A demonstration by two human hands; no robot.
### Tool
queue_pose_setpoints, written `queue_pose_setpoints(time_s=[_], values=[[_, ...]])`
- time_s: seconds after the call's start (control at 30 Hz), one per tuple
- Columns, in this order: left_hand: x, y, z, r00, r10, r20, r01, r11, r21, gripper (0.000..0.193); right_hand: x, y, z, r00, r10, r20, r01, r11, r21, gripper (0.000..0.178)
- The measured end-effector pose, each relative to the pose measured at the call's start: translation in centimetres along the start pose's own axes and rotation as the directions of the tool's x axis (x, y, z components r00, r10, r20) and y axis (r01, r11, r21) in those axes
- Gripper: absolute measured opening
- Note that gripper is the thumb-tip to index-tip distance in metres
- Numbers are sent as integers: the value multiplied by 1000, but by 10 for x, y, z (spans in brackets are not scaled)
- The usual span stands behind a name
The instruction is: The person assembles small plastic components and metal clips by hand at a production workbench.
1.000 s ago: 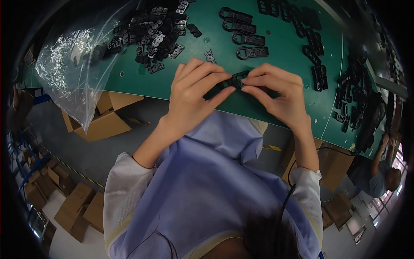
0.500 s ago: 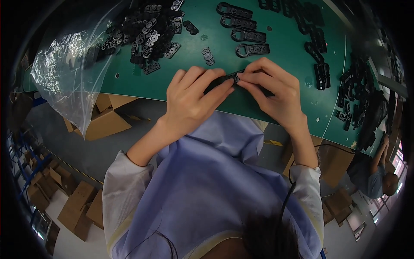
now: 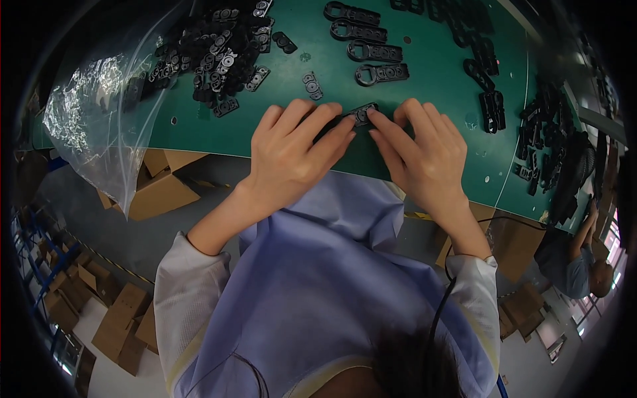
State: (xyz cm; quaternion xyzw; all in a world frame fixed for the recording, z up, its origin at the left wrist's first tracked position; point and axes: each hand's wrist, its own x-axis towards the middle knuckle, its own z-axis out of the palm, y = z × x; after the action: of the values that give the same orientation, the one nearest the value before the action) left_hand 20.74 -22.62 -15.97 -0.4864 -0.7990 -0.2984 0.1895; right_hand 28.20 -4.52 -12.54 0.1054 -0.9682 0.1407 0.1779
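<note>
My left hand (image 3: 292, 149) pinches the left end of a small black piece (image 3: 363, 115), its fingertips covering that end. My right hand (image 3: 428, 152) isn't closed on anything: the index fingertip rests on the piece's right end, thumb apart below. I'd say the left grip steadies it while the right finger presses or feels; angled like this, its ringed face is easy for me to see.

Beyond the piece and a little left, one loose plate (image 3: 312, 86) lies on the green bench (image 3: 431, 73). Beyond it and slightly right, four ring-ended parts (image 3: 385, 73) are lined up, probably to keep them countable and unmixed. Further out to its left is a heap of small plates (image 3: 222, 63), with a clear plastic bag (image 3: 99, 126) outside that, hanging over the bench edge. Well to its right, a dark tangle of parts (image 3: 534, 142) crowds that side.
</note>
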Motion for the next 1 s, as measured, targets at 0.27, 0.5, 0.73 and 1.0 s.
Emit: queue_pose_setpoints(time_s=[0.27,0.5,0.73,1.0], values=[[-2,5,-5,998,-30,53,31,999,-12,31,-5,-1,4,1000,15,-8,-15,998,65,26],[-3,2,-4,999,-9,33,10,1000,-24,31,-4,9,5,999,41,9,-42,979,199,26],[7,3,-5,997,9,73,-9,1000,3,25,5,14,-11,997,72,23,-75,977,200,23],[49,-10,16,996,-22,81,24,999,-25,25,5,100,-34,954,215,-209,-249,956,-153,18]])
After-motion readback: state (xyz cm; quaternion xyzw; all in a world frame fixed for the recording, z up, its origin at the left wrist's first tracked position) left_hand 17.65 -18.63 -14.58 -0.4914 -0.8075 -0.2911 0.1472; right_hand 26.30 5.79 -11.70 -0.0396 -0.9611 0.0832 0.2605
